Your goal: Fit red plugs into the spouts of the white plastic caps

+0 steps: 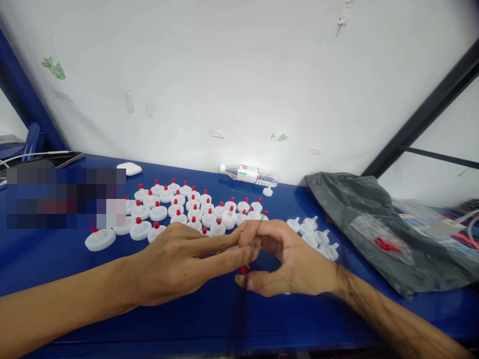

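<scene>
My left hand (175,262) reaches across the front of the blue table, its fingers closed together and meeting my right fingertips. What it holds, if anything, is hidden behind the fingers. My right hand (286,257) is curled in a pinch, with a small red cap (243,269) showing between thumb and fingers. Just beyond the hands stand many white, round, disc-shaped lids (158,211) with red caps on their spouts. To the right of my right hand lies a pile of white lids (309,230) with bare spouts.
A plastic bottle (249,174) lies by the wall, with a single white lid (268,191) before it. On the right, a dark grey plastic bag (348,209) carries a clear pouch (385,242) of red pieces. A white rounded object (129,169) sits at the back left.
</scene>
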